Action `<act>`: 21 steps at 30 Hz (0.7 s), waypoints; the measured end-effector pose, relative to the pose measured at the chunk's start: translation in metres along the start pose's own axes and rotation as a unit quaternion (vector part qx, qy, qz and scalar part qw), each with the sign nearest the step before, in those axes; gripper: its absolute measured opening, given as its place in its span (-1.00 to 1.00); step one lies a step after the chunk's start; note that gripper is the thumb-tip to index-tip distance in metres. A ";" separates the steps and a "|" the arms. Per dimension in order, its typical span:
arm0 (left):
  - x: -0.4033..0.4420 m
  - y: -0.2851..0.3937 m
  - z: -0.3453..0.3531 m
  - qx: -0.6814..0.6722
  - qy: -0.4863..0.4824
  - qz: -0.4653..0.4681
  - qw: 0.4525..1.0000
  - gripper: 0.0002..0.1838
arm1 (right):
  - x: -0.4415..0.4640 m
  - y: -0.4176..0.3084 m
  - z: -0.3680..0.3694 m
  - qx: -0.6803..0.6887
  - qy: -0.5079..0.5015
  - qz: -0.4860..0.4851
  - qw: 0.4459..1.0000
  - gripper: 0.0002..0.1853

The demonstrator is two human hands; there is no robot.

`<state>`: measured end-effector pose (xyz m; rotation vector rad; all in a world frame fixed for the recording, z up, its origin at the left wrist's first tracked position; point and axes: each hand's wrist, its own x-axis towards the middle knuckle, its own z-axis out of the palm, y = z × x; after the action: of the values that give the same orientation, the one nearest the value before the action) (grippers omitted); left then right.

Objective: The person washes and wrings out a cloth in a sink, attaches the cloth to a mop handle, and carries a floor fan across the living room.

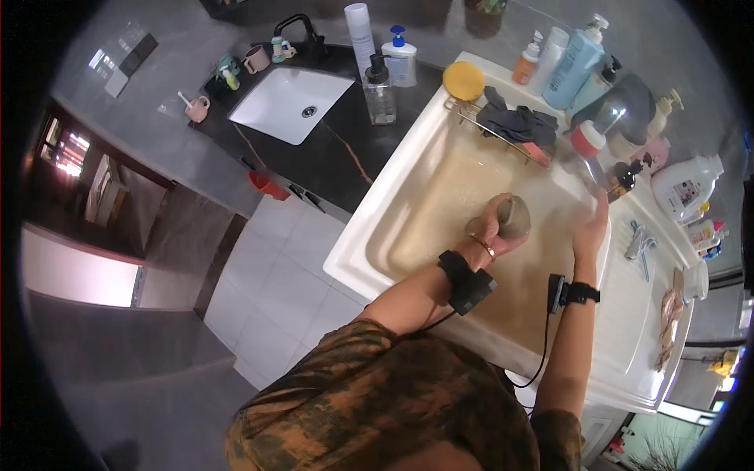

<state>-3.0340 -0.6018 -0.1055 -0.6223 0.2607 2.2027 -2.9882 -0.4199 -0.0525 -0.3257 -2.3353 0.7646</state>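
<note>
My left hand [500, 230] is wrapped round a rounded, greyish see-through container [514, 218] over the large white basin [369, 228]. Cloudy water seems to lie in the basin beneath it. My right hand [589, 229] is over the basin's right side, its fingers pointing away from me. Just beyond those fingers is a clear item with a red and white top [587, 139]; blur hides whether they touch it. The right fingers are too smeared to read. Black straps with small devices are on both wrists.
A wire rack with a dark cloth [517, 124] and a yellow round item [463, 81] spans the basin's far end. Several bottles, including a blue pump bottle [576, 67], line the back ledge. A small sink [292, 104] sits far left; a brush [646, 255] lies right.
</note>
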 end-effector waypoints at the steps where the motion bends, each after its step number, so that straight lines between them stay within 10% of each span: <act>1: -0.003 -0.002 0.002 0.014 -0.032 0.002 0.999 -0.76 | -0.006 0.005 0.003 0.045 0.020 0.075 0.996 -0.43; 3: 0.004 -0.006 -0.004 0.045 -0.154 0.034 0.986 -0.75 | -0.031 0.051 0.027 0.270 -0.039 0.238 0.932 -0.39; 5: -0.001 -0.012 0.000 0.057 -0.197 0.044 0.978 -0.74 | -0.065 0.020 0.033 0.550 -0.136 0.426 0.705 -0.31; 12: -0.032 -0.030 0.016 0.010 -0.272 -0.147 0.951 -0.65 | -0.083 0.005 0.041 0.765 -0.115 0.310 0.552 -0.18; 19: -0.031 -0.045 0.007 0.417 -0.176 -0.172 0.875 -0.53 | -0.070 0.005 0.010 0.675 -0.098 0.363 0.635 -0.38; 21: -0.042 -0.040 0.012 0.517 -0.173 -0.088 0.834 -0.53 | -0.067 0.020 0.009 0.554 -0.114 0.381 0.731 -0.47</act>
<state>-2.9847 -0.5994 -0.0732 0.3450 1.0518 1.6058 -2.9430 -0.4354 -0.1037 -0.6437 -1.4209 2.5074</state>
